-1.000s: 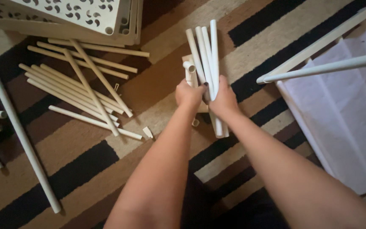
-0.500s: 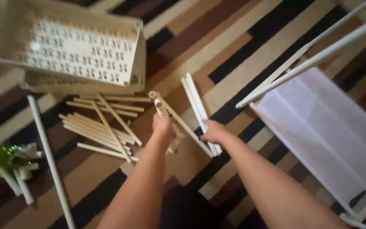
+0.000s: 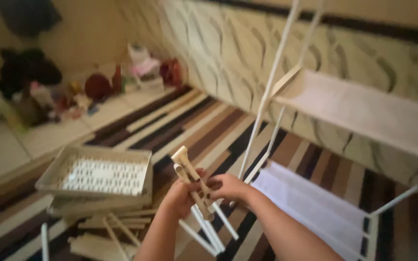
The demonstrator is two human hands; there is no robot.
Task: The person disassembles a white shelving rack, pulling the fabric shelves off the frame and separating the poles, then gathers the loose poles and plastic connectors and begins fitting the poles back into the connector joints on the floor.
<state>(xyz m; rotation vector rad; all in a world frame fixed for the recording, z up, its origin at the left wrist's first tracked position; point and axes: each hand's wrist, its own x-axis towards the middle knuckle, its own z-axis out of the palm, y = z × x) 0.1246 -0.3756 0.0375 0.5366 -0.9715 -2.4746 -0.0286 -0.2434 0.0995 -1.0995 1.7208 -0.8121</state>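
Two fabric shelves (image 3: 364,116) of a white tube-framed rack (image 3: 267,101) fill the right side, the upper one a smooth pale sheet stretched near the patterned wall, the lower one (image 3: 310,203) lying close to the floor; the frame is cut off at the top and right edges. Under everything runs a striped rug (image 3: 209,130) in brown, tan and black bands, flat-woven by the look of it. To the left sits a stack of beige plastic trays (image 3: 97,176) with perforated bottoms, rectangular and shallow. In front of them, near the bottom edge, lies a loose heap of pale rods (image 3: 107,227), partly cut off. Far off in the left corner, a clutter of small objects is too blurred to make out.

In the near middle, the left hand (image 3: 182,195) and right hand (image 3: 228,187) are both closed around a bundle of thin white tubes (image 3: 206,217) topped by a cream plastic connector (image 3: 182,159). The bundle is held above the rug, tilted, its lower ends pointing down to the right. Motion blur hides how the fingers sit.
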